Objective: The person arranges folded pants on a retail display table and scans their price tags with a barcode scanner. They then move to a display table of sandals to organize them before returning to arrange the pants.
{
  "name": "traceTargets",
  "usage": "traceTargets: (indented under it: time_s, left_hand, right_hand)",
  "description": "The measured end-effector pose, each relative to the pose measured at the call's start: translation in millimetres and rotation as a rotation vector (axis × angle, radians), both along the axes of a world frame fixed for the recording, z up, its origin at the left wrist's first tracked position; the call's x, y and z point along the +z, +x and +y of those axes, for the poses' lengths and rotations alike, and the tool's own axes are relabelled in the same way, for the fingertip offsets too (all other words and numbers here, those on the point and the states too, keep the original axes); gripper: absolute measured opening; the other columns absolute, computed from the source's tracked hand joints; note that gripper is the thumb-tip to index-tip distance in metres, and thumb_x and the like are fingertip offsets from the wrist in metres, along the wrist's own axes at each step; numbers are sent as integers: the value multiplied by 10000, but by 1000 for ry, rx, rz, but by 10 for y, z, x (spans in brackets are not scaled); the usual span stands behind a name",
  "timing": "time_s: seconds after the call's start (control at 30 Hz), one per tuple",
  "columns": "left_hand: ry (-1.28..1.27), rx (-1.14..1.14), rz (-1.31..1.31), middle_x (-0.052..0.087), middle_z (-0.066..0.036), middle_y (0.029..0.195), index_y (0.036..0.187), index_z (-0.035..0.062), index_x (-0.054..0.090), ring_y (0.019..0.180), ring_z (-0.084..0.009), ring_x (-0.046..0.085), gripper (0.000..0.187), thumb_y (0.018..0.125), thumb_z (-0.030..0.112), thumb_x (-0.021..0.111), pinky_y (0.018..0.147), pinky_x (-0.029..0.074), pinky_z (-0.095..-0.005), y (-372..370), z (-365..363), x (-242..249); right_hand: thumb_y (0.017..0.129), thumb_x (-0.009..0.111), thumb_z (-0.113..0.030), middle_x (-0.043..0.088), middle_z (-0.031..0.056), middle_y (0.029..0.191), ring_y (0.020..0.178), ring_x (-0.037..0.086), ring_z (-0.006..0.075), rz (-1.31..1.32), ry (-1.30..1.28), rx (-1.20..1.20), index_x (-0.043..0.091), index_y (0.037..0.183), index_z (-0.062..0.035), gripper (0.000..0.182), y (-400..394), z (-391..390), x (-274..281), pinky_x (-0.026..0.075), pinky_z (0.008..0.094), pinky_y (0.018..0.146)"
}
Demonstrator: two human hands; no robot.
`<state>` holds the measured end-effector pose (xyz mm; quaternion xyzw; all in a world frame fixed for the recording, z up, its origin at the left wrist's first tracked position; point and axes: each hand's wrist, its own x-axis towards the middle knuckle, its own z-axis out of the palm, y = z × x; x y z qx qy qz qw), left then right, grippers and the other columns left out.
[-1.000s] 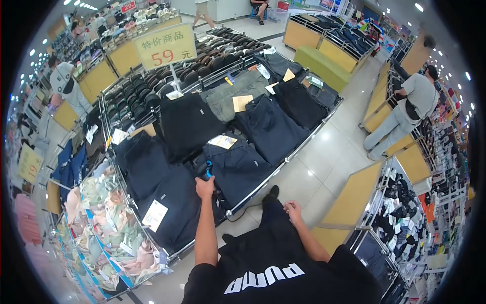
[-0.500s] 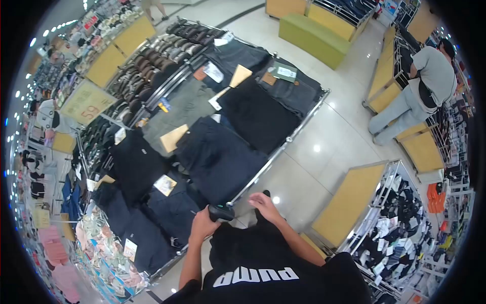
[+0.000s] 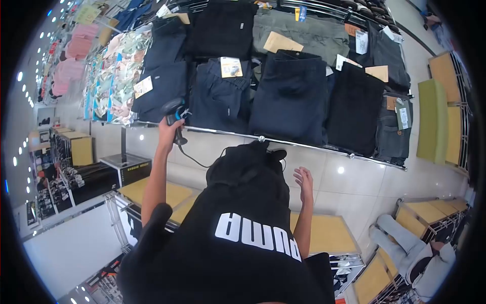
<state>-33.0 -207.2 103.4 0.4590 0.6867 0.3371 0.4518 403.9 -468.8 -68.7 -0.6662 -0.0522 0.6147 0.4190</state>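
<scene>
My left hand (image 3: pixel 171 130) is wrapped round a black barcode scanner (image 3: pixel 173 107) with a blue patch, its head held up at the front edge of a display table. A dark cord (image 3: pixel 192 158) runs from its lower end towards my body. Just beyond the scanner lie folded navy trousers (image 3: pixel 164 88) and another dark pair (image 3: pixel 218 99) with a paper tag (image 3: pixel 231 67) on the waistband. Away from the table, beside my body, my right hand (image 3: pixel 304 178) hangs with fingers spread, holding nothing.
A chrome rail (image 3: pixel 217 131) edges the table of folded trousers. Pastel clothing (image 3: pixel 121 71) is piled at its left end. A green bench (image 3: pixel 431 121) stands at the right. Low wooden racks (image 3: pixel 326 233) are behind me, and another person (image 3: pixel 415 258) is at the lower right.
My view has turned, and I face the table more squarely. My left hand has carried the scanner left to the table's front edge. My right hand has moved apart from it.
</scene>
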Motion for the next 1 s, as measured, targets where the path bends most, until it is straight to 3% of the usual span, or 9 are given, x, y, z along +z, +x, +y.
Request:
traceTargets:
  time_s: [0.1, 0.2, 0.3, 0.4, 0.53, 0.6, 0.73, 0.83, 1.0]
  left_hand:
    - [-1, 40, -435, 611, -63, 824, 961, 43, 545, 737, -139, 580, 142, 904, 134, 638, 660, 469, -293, 374, -89, 35]
    - [-92, -32, -683, 585, -77, 883, 1173, 0, 527, 781, -189, 593, 305, 928, 174, 584, 765, 506, -348, 1147, -97, -69]
    - [-227, -370, -483, 646, -94, 907, 1128, -12, 569, 777, -175, 648, 276, 904, 132, 641, 688, 547, -322, 1997, -154, -172]
    - [-173, -615, -421, 662, -104, 1023, 1148, -45, 571, 915, -155, 634, 310, 895, 112, 656, 817, 507, -293, 2819, -337, -352]
    - [-306, -645, -689, 625, -94, 1066, 1235, -12, 503, 962, -140, 603, 319, 964, 148, 559, 837, 492, -287, 3493, -635, -348]
    - [-253, -837, -604, 610, -93, 1086, 1273, -21, 465, 965, -153, 601, 366, 974, 171, 553, 843, 493, -293, 3622, -768, -343]
    - [24, -1087, -380, 593, -130, 1084, 1244, -38, 513, 953, -237, 631, 386, 950, 198, 594, 846, 499, -326, 3846, -1064, -240]
    - [118, -1089, -248, 596, -146, 1083, 1144, -13, 587, 987, -277, 632, 308, 915, 189, 632, 845, 497, -350, 4068, -1144, -441]
    - [377, -995, 105, 610, -158, 1015, 1067, 22, 628, 932, -296, 612, 263, 865, 187, 666, 838, 496, -395, 4515, -1172, -1237]
  right_hand:
    - [971, 566, -345, 645, 88, 1169, 1081, 606, 194, -53, 152, 54, 551, 1242, -82, 378, 78, 350, 75, 443, 349, 922]
    - [914, 669, -158, 631, 96, 1175, 1075, 599, 189, -98, 489, 115, 523, 1265, -56, 394, 48, 960, 548, 480, 327, 921]
    - [884, 700, -143, 599, 111, 1231, 1037, 600, 173, 28, 648, 133, 475, 1334, -57, 510, -77, 1331, 1144, 489, 322, 901]
    - [884, 705, -140, 570, 123, 1192, 1052, 579, 171, -72, 564, 291, 393, 1403, -3, 620, -102, 1383, 1539, 491, 313, 896]
    - [855, 699, -123, 582, 125, 1136, 1069, 574, 189, -147, 446, 8, 303, 1431, 3, 710, 61, 1067, 1409, 483, 326, 901]
    - [860, 676, -110, 585, 141, 1170, 1127, 568, 218, -269, 456, -69, 348, 1395, -9, 636, 72, 880, 1397, 478, 355, 931]
    - [825, 678, -104, 591, 110, 1055, 868, 621, 162, -334, 362, -121, 400, 1372, -17, 619, 384, 403, 1391, 521, 311, 722]
    - [785, 658, -81, 556, 52, 774, 562, 520, 106, -308, 258, -170, 404, 1379, -27, 649, 783, 78, 1301, 430, 279, 517]
    - [761, 629, -44, 528, 32, 688, 497, 480, 103, -345, 327, -310, 391, 1387, -24, 670, 1562, -696, 1332, 395, 269, 473]
